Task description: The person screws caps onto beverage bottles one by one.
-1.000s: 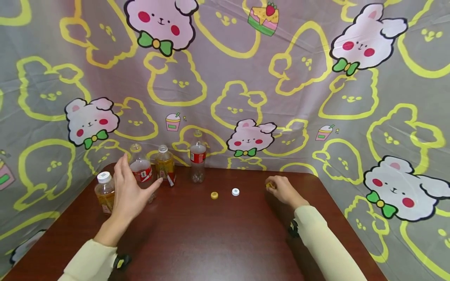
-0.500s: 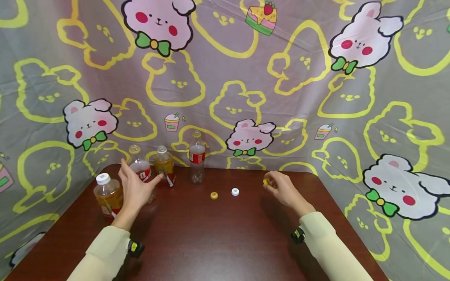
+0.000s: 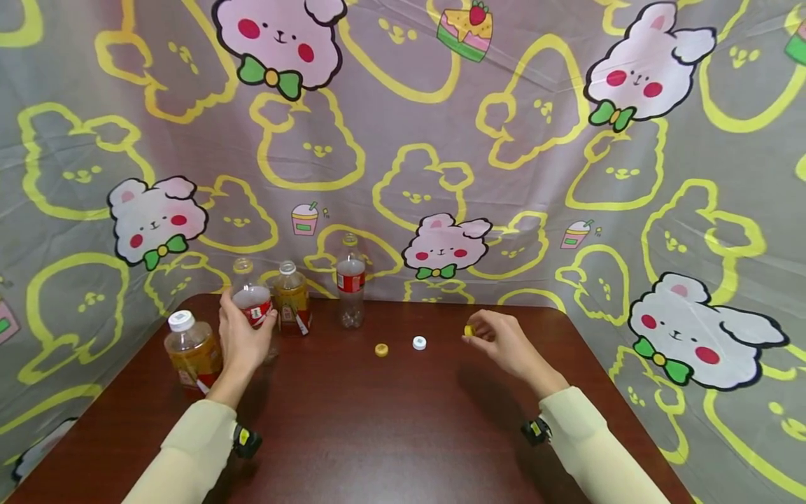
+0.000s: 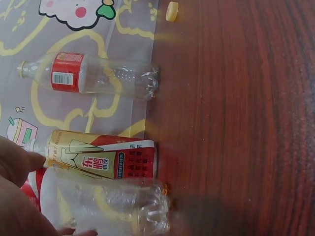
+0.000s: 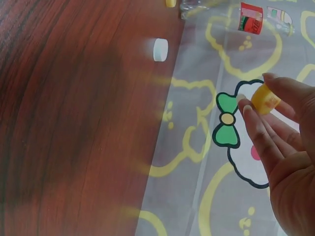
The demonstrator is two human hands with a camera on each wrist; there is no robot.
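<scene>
My left hand [image 3: 242, 334] grips an uncapped clear bottle with a red and white label [image 3: 252, 306] standing at the table's back left; in the left wrist view its fingers [image 4: 19, 196] lie round that bottle [image 4: 118, 206]. My right hand [image 3: 478, 334] is lifted a little over the table's right side and pinches a small yellow cap [image 3: 469, 330] between thumb and fingertips. The right wrist view shows the same yellow cap [image 5: 266, 98] held at the fingertips [image 5: 251, 118].
On the dark wooden table [image 3: 390, 420] stand an amber bottle with a white cap [image 3: 189, 348], an open amber tea bottle [image 3: 292, 299] and an open clear cola bottle [image 3: 350, 283]. A loose yellow cap [image 3: 380, 349] and white cap [image 3: 419, 342] lie mid-table. A cartoon-print cloth hangs behind.
My left hand has reached forward and closed round the clear labelled bottle. My right hand has lifted the yellow cap off the table and drifted slightly left.
</scene>
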